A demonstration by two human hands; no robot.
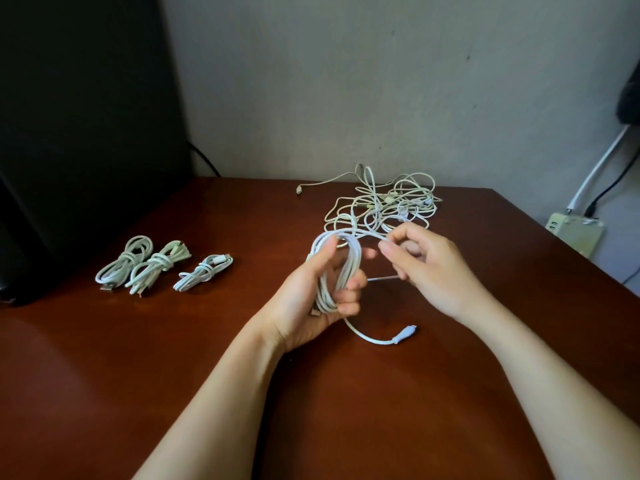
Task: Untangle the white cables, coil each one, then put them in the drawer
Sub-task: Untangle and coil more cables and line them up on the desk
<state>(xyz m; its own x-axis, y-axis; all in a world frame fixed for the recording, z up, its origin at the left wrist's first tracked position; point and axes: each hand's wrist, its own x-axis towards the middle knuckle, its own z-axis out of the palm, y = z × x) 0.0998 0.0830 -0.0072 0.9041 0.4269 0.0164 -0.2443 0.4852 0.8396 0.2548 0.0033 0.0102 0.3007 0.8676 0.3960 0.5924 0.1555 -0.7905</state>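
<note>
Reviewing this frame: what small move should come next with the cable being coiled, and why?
Probably wind the short loose tail around the coil's middle. The left hand grips a nearly complete coil, the right hand pinches a strand of it, and the three finished bundles to the left are each wrapped that way.

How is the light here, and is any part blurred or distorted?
Head view: soft, dim light; a faint sheen on the table at lower left; the dark panel shows no detail and its edge leans; the left hand, right hand and held cable are sharp; the tangled pile is slightly soft.
</note>
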